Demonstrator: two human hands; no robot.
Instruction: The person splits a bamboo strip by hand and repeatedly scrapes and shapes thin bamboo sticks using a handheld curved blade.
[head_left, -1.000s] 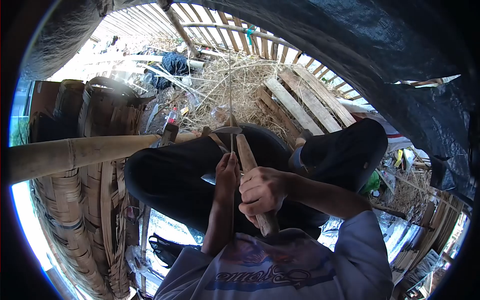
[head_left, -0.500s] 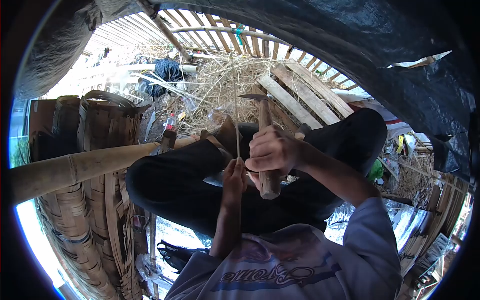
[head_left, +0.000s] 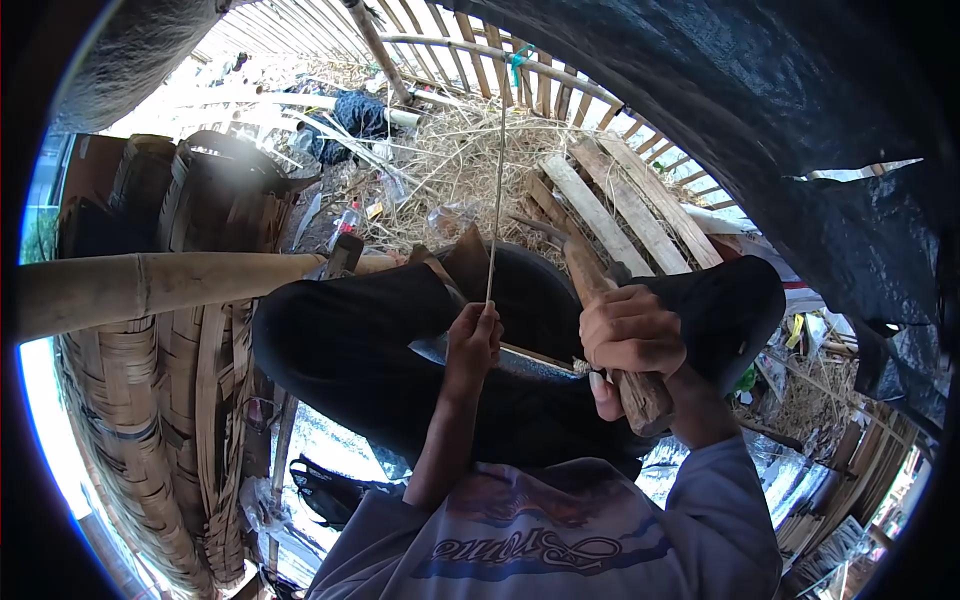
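Note:
Between the fingers of my left hand [head_left: 473, 343] is the lower end of a thin strip [head_left: 498, 200], which stands up away from me. My right hand [head_left: 630, 335] is wrapped round the wooden handle [head_left: 588, 266] of a curved-blade tool, to the right of the strip and apart from it. The blade [head_left: 540, 228] points left at the handle's far end. A dark round tub [head_left: 525, 290] sits between my legs, and a blade-like metal piece [head_left: 430, 350] shows beside my left hand.
A thick bamboo pole [head_left: 150, 290] runs in from the left over woven bamboo [head_left: 130, 420]. Wooden planks [head_left: 600, 215] and dry straw [head_left: 460, 170] lie ahead, before a slatted fence [head_left: 480, 60]. Dark sheeting [head_left: 700, 90] hangs at the upper right.
My right hand has moved right with the tool, away from the strip. My left hand still holds the strip's lower end. The whole view has also shifted slightly.

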